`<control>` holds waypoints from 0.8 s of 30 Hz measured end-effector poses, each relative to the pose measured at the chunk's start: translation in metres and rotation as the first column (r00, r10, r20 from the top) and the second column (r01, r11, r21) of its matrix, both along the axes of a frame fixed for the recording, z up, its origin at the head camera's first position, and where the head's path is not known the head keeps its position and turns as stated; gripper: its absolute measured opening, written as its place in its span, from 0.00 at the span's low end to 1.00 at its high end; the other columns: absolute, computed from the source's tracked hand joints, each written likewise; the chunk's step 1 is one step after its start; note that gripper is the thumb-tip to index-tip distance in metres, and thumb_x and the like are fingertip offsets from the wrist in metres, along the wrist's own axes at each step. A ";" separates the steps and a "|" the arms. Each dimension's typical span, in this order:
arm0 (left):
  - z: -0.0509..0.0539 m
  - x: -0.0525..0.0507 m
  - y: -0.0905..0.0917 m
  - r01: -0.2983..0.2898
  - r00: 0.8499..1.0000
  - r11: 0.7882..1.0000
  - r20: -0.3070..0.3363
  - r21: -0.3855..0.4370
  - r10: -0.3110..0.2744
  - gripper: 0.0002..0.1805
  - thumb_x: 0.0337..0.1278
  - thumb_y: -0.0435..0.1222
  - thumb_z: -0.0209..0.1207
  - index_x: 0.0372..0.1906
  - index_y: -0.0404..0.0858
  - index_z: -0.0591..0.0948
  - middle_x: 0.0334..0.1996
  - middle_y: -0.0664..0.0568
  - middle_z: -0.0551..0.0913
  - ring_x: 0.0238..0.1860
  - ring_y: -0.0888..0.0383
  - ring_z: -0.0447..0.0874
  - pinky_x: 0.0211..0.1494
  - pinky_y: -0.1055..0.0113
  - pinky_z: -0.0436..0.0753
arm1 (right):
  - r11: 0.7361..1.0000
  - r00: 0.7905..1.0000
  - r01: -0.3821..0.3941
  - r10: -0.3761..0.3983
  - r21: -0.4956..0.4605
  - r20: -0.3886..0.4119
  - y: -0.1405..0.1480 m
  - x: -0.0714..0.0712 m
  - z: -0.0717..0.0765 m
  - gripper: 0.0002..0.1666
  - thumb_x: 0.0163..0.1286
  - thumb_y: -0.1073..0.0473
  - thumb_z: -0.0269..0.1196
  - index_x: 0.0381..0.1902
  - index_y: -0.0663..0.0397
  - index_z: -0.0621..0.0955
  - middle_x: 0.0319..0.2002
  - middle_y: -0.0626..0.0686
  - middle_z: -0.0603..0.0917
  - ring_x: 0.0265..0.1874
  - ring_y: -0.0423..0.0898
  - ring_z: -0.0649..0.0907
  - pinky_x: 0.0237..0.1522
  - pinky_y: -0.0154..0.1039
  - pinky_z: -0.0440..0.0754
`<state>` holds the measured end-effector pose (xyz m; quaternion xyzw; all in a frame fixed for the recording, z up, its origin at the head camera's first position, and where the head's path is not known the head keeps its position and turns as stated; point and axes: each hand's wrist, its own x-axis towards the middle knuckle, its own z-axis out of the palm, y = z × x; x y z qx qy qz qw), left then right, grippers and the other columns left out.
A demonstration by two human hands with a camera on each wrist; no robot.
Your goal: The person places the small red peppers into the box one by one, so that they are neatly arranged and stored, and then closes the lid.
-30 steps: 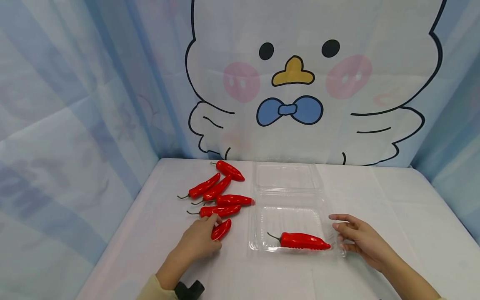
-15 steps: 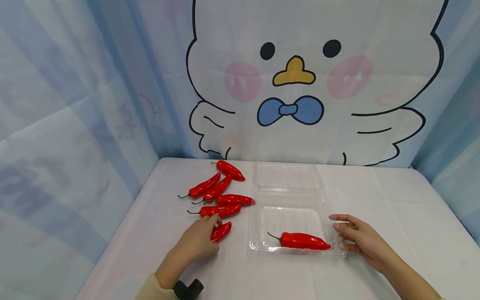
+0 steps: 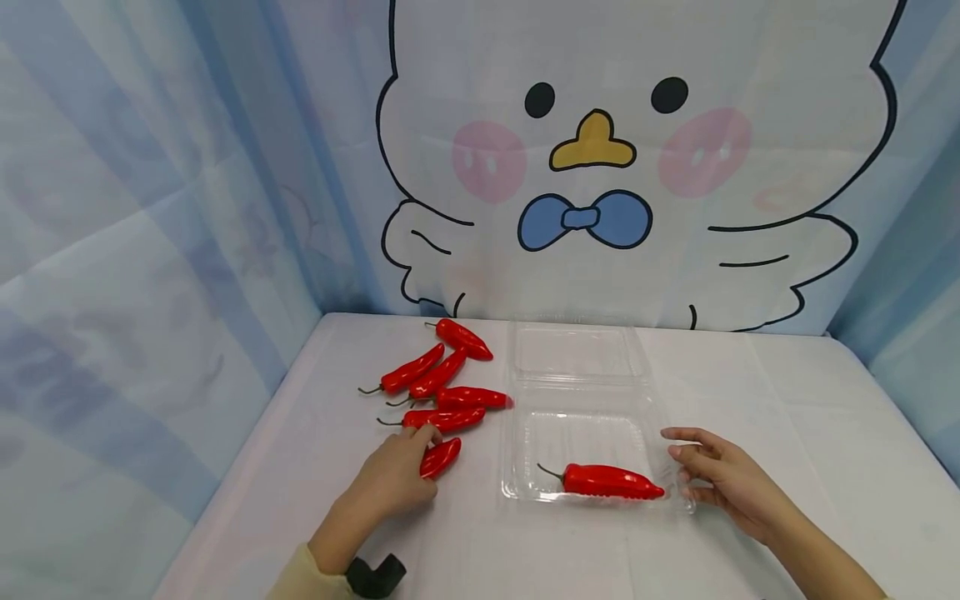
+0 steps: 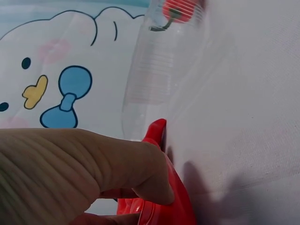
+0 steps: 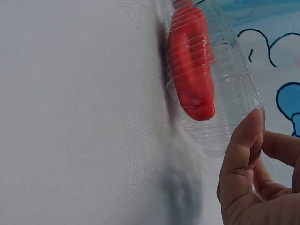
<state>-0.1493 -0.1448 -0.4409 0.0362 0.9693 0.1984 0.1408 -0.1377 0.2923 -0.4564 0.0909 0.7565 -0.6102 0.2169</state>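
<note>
One red pepper (image 3: 442,457), left of the clear container (image 3: 577,439), is pinched by the left hand (image 3: 395,477) and would best rise clear of the next pepper (image 3: 459,420) while the right hand (image 3: 727,479), pinching the container's rim (image 5: 244,74), steadies it without flexing it.

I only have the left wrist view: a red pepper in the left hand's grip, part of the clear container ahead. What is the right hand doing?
Observer: The right hand pinches the edge of the clear container.
Operator: Apart from the held pepper, how many are outside the container?
Observer: Five other peppers lie on the table.
Operator: Is the container shut?
Observer: No, it stands open, its lid folded back on the far side.
</note>
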 end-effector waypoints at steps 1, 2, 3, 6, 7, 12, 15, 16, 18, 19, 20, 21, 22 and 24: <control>0.000 0.000 0.000 0.000 1.000 1.000 -0.004 0.001 0.000 0.36 0.35 0.34 0.79 0.56 0.46 0.78 0.50 0.47 0.80 0.48 0.49 0.79 0.48 0.49 0.88 | 1.000 1.000 0.000 0.000 -0.001 0.001 0.000 0.000 0.000 0.35 0.80 0.48 0.58 0.76 0.59 0.64 0.43 0.50 0.77 0.37 0.44 0.79 0.39 0.35 0.87; 0.001 0.000 0.000 0.000 1.000 1.000 -0.009 0.002 0.000 0.35 0.35 0.34 0.79 0.56 0.45 0.78 0.51 0.46 0.81 0.49 0.49 0.79 0.48 0.48 0.88 | 1.000 1.000 0.000 0.000 -0.002 0.001 0.000 0.000 0.000 0.35 0.80 0.49 0.58 0.76 0.59 0.64 0.43 0.50 0.77 0.37 0.44 0.79 0.39 0.35 0.87; 0.002 0.000 0.000 0.000 1.000 1.000 -0.016 0.003 0.000 0.35 0.35 0.33 0.78 0.56 0.45 0.78 0.51 0.46 0.81 0.49 0.49 0.79 0.48 0.48 0.88 | 1.000 1.000 0.000 0.000 -0.004 0.002 0.000 0.000 0.000 0.35 0.80 0.49 0.58 0.76 0.59 0.64 0.43 0.50 0.77 0.37 0.44 0.79 0.39 0.35 0.87; 0.004 -0.001 0.001 0.008 0.999 1.000 -0.040 0.004 -0.008 0.35 0.36 0.33 0.78 0.56 0.44 0.79 0.52 0.45 0.81 0.50 0.48 0.79 0.49 0.47 0.88 | 1.000 1.000 0.002 -0.002 -0.002 0.003 0.000 0.000 0.000 0.35 0.80 0.48 0.59 0.76 0.59 0.64 0.43 0.50 0.77 0.38 0.44 0.79 0.39 0.35 0.87; 0.004 -0.001 0.001 0.011 0.999 1.000 -0.045 0.005 -0.011 0.35 0.36 0.33 0.78 0.56 0.44 0.79 0.52 0.45 0.81 0.50 0.48 0.79 0.49 0.47 0.88 | 1.000 1.000 0.004 -0.004 0.001 0.003 0.001 0.000 0.000 0.35 0.80 0.48 0.59 0.76 0.59 0.64 0.43 0.50 0.77 0.38 0.44 0.79 0.39 0.35 0.87; 0.011 -0.004 0.002 0.010 0.999 1.000 -0.051 0.001 -0.010 0.39 0.34 0.35 0.81 0.59 0.43 0.78 0.53 0.45 0.81 0.51 0.49 0.79 0.48 0.48 0.89 | 1.000 1.000 0.005 -0.005 0.007 0.001 0.000 0.001 0.000 0.36 0.80 0.48 0.58 0.76 0.60 0.63 0.43 0.50 0.76 0.38 0.44 0.79 0.39 0.35 0.87; 0.017 -0.005 0.004 0.003 0.998 1.000 -0.059 -0.004 -0.003 0.42 0.33 0.37 0.82 0.61 0.43 0.78 0.55 0.45 0.81 0.53 0.48 0.79 0.47 0.48 0.89 | 1.000 1.000 0.002 -0.002 0.004 -0.002 0.000 0.001 0.001 0.36 0.80 0.48 0.58 0.76 0.60 0.63 0.43 0.50 0.76 0.37 0.43 0.79 0.39 0.35 0.87; 0.018 -0.006 0.005 0.002 0.998 1.000 -0.063 -0.006 -0.003 0.42 0.33 0.37 0.82 0.62 0.43 0.78 0.55 0.44 0.81 0.53 0.48 0.79 0.47 0.49 0.89 | 1.000 1.000 0.002 -0.002 0.003 -0.003 0.000 0.000 0.001 0.36 0.80 0.49 0.58 0.76 0.60 0.63 0.43 0.50 0.76 0.37 0.43 0.79 0.39 0.35 0.87; 0.022 -0.006 0.006 0.008 0.997 1.000 -0.075 -0.009 -0.009 0.41 0.34 0.37 0.82 0.61 0.43 0.78 0.55 0.44 0.81 0.52 0.48 0.79 0.46 0.50 0.89 | 1.000 1.000 0.002 -0.002 0.006 -0.007 0.000 0.000 0.001 0.36 0.80 0.49 0.58 0.76 0.61 0.64 0.43 0.50 0.76 0.36 0.43 0.79 0.39 0.35 0.87; 0.023 -0.006 0.007 0.011 0.997 1.000 -0.081 -0.008 -0.011 0.40 0.33 0.37 0.82 0.60 0.43 0.78 0.54 0.45 0.81 0.52 0.48 0.79 0.45 0.51 0.89 | 1.000 1.000 0.002 -0.002 0.008 -0.008 0.000 0.000 0.001 0.35 0.80 0.49 0.58 0.76 0.61 0.63 0.43 0.50 0.76 0.36 0.43 0.79 0.39 0.35 0.87; 0.024 -0.006 0.008 0.014 0.996 1.000 -0.086 -0.007 -0.014 0.40 0.33 0.36 0.82 0.59 0.43 0.78 0.52 0.45 0.82 0.51 0.49 0.79 0.44 0.52 0.89 | 1.000 1.000 0.003 -0.003 0.010 -0.009 0.000 0.000 0.001 0.35 0.80 0.49 0.57 0.76 0.61 0.64 0.43 0.50 0.76 0.36 0.43 0.79 0.38 0.35 0.87; 0.025 -0.006 0.008 0.017 0.996 1.000 -0.088 -0.006 -0.017 0.39 0.33 0.36 0.82 0.58 0.43 0.78 0.51 0.45 0.82 0.50 0.49 0.79 0.44 0.52 0.89 | 1.000 1.000 0.004 -0.004 0.011 -0.010 0.000 0.000 0.001 0.35 0.80 0.49 0.57 0.76 0.61 0.64 0.43 0.50 0.76 0.36 0.43 0.79 0.38 0.35 0.87; 0.026 -0.006 0.009 0.022 0.996 1.000 -0.092 -0.007 -0.023 0.39 0.33 0.36 0.82 0.58 0.43 0.78 0.50 0.46 0.82 0.49 0.50 0.79 0.43 0.53 0.89 | 1.000 1.000 0.005 -0.005 0.013 -0.010 0.000 0.000 0.001 0.35 0.81 0.50 0.57 0.76 0.61 0.64 0.43 0.50 0.76 0.36 0.43 0.80 0.38 0.35 0.87; 0.027 -0.006 0.009 0.025 0.995 1.000 -0.098 -0.007 -0.026 0.39 0.32 0.36 0.82 0.57 0.43 0.78 0.49 0.46 0.82 0.48 0.50 0.79 0.43 0.53 0.89 | 1.000 1.000 0.006 -0.006 0.016 -0.009 0.000 0.000 0.000 0.34 0.81 0.50 0.56 0.76 0.61 0.64 0.44 0.51 0.76 0.36 0.43 0.80 0.38 0.35 0.87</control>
